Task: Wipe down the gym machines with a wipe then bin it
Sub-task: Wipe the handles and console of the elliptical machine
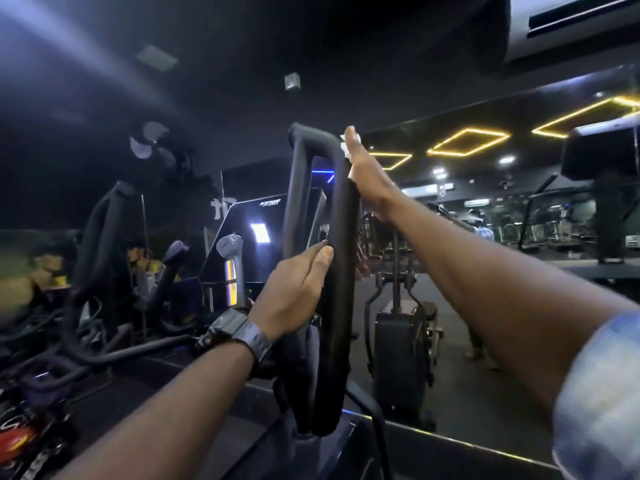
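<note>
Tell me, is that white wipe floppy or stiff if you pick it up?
Probably floppy: the wipe shows only as thin crumpled bits squeezed between the right hand and the black handle. Likely very light too, since little of it shows.

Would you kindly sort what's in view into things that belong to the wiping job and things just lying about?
Job: padded handle; wipe, pressed to it by the right hand; left hand gripping the handle lower down.

Lying about: console; wall fan; elliptical behind; wristwatch.
</note>
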Available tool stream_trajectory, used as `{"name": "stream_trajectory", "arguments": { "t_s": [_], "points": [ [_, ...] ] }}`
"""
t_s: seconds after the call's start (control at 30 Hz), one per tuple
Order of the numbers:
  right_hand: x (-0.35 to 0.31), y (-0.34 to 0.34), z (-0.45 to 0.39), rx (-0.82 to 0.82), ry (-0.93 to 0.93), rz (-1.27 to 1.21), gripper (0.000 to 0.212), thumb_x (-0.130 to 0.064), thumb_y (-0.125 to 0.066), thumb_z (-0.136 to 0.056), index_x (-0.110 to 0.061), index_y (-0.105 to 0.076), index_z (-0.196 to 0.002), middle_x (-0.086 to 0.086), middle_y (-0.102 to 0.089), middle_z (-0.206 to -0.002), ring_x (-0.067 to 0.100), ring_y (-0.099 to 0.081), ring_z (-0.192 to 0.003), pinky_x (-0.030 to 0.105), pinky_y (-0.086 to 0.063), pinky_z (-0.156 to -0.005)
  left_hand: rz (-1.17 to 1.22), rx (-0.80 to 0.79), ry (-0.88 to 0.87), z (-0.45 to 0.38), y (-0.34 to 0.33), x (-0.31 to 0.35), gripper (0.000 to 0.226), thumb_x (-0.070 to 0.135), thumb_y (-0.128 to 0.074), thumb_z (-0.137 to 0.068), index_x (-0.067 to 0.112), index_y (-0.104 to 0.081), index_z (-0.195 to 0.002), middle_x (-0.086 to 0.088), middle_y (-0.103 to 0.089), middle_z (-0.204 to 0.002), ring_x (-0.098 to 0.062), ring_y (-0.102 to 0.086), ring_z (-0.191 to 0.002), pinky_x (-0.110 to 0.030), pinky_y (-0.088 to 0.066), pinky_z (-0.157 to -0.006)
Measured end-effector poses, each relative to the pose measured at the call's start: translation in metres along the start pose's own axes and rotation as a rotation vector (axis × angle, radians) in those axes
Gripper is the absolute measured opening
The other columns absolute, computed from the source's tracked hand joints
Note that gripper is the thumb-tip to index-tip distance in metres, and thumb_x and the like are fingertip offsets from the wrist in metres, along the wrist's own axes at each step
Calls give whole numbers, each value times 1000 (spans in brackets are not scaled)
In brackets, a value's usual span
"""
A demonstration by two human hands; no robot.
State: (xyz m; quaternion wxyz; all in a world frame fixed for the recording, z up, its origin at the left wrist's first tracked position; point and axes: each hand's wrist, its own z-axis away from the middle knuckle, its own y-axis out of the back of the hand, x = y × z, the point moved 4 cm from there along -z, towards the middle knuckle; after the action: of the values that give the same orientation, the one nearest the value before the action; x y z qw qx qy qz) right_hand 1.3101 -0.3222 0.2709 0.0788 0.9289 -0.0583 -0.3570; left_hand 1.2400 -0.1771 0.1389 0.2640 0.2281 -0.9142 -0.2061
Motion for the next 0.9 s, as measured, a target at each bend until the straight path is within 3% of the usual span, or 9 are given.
{"name": "stream_trajectory", "arguments": {
  "t_s": [0.1, 0.2, 0.33, 0.43, 0.53, 0.63, 0.7, 0.8, 0.9],
  "points": [
    [-5, 13, -27, -104, -103, -144, 110, -90, -30, -74, -12, -27, -152, 10, -30, -157, 24, -34, -142, 48, -26, -117, 48, 14, 50, -6, -2, -2, 55, 64, -29, -90, 19, -62, -94, -12, -70, -101, -23, -65, -94, -48, -48, -94],
    [-3, 21, -50, -130, -108, -180, 126, -100, -40, -52, -12, -45, -142, 12, -57, -137, 27, -55, -124, 51, -38, -108, 118, 16, 119, -11, 0, -5, 61, 65, -32, -91, 17, -70, -96, -4, -74, -95, -19, -68, -93, -50, -49, -94],
    [-4, 18, -41, -150, -58, -259, 103, -87, -28, -78, -7, -43, -141, 9, -66, -121, 23, -64, -111, 49, -42, -106, 188, 71, 213, -18, 0, -2, 50, 57, -37, -96, 25, -74, -105, -1, -76, -93, -16, -70, -88, -48, -51, -96],
    [8, 12, -14, -121, 16, -308, 93, -84, -30, -82, -18, -40, -147, -2, -56, -135, 13, -53, -119, 48, -32, -114, 140, 139, 250, -18, -5, -4, 58, 59, -38, -92, 18, -72, -114, -4, -74, -99, -22, -68, -90, -47, -51, -95],
    [32, -6, 34, -51, 92, -362, 93, -85, -32, -80, -26, -27, -153, -4, -33, -156, 8, -31, -141, 44, -17, -120, 25, 209, 217, -7, -18, -6, 56, 56, -36, -94, 21, -66, -128, 7, -70, -118, -10, -62, -115, -40, -44, -106],
    [60, -29, 105, 1, 238, -307, 89, -73, -25, -89, -19, -3, -157, -13, -10, -161, -21, 0, -135, 6, -1, -111, -28, 282, 215, 1, -30, -6, 52, 48, -34, -100, 19, -61, -134, 5, -65, -130, -7, -54, -127, -38, -38, -112],
    [75, -43, 153, -24, 272, -240, 95, -78, -17, -83, -20, 4, -156, -11, 3, -162, -19, 10, -138, -1, 4, -105, 9, 350, 258, 4, -33, -6, 47, 44, -35, -103, 18, -66, -127, 2, -69, -123, -7, -60, -118, -38, -43, -107],
    [98, -61, 202, -73, 315, -77, 95, -77, -15, -85, -17, 8, -155, 4, 17, -162, 9, 14, -149, 4, 11, -109, 48, 396, 333, 9, -37, 0, 43, 45, -38, -102, 23, -68, -123, 3, -71, -120, -7, -62, -116, -37, -42, -108],
    [126, -79, 246, -157, 396, 38, 95, -68, -33, -90, -10, 6, -155, 8, 24, -160, 23, 13, -150, 38, -17, -122, 50, 397, 357, 18, -40, 5, 39, 46, -38, -97, 32, -69, -117, 13, -70, -118, -3, -59, -119, -32, -40, -110]
  ]
}}
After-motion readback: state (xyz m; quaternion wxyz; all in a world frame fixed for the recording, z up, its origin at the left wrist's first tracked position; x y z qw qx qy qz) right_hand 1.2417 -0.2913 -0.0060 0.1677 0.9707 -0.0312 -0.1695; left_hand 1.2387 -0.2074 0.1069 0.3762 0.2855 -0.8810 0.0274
